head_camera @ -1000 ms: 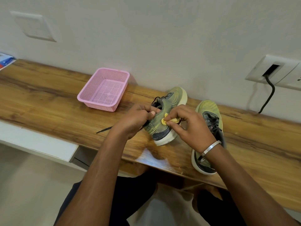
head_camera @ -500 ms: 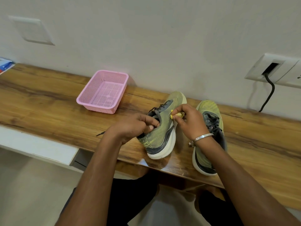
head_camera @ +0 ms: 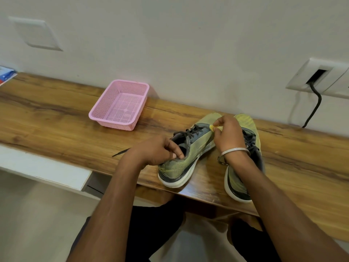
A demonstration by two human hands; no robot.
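right hand (head_camera: pixel 228 136) pinches a small yellow piece (head_camera: pixel 212 127) between thumb and fingertips, fingers curled tight. can't tell what the piece is. it sits against the side of the held shoe (head_camera: pixel 188 159), just beside the dark laces (head_camera: pixel 194 131), centre-right of the frame.

left hand (head_camera: pixel 160 151) grips the same shoe at the collar, thumb on the outer edge, fingers curled round the rim of the opening. the shoe is green knit with a white sole, tilted on its side on the wooden shelf (head_camera: pixel 56 125), heel at the near edge.

a metal bangle (head_camera: pixel 235 150) is on the right wrist. second shoe (head_camera: pixel 234 186) stands upright just right of the held one, partly behind the right hand and forearm.

a black lace tip (head_camera: pixel 121 152) lies on the wood left of the left wrist. pink mesh basket (head_camera: pixel 113 126) is further left and back, well apart from the shoes, near the wall.

upper right: wall socket (head_camera: pixel 302 80) with a black cable (head_camera: pixel 314 108) running down behind the shelf. upper left: blank wall plate (head_camera: pixel 35 34).
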